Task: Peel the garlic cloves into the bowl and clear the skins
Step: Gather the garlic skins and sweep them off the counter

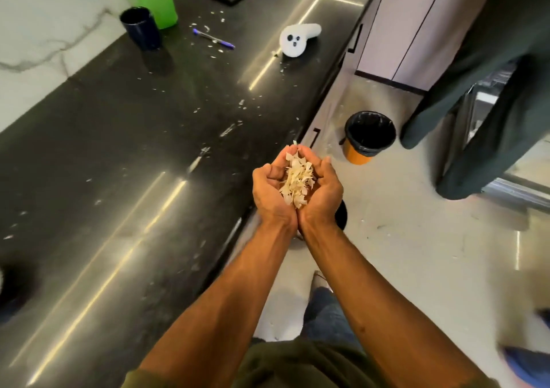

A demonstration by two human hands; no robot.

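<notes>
Skins lie heaped in the left hand and right hand, cupped together with fingers curled up around the pile, just off the tabletop edge. Step judged: clearing; next, carry to the lined bin on the floor and tip. Scraps remain on the dark polished tabletop; bowl not seen

Your left hand and right hand were cupped together, heels touching, holding a heap of pale papery garlic skins just off the edge of the glossy black stone counter. An orange bin with a black liner stood on the floor beyond that counter edge.
</notes>
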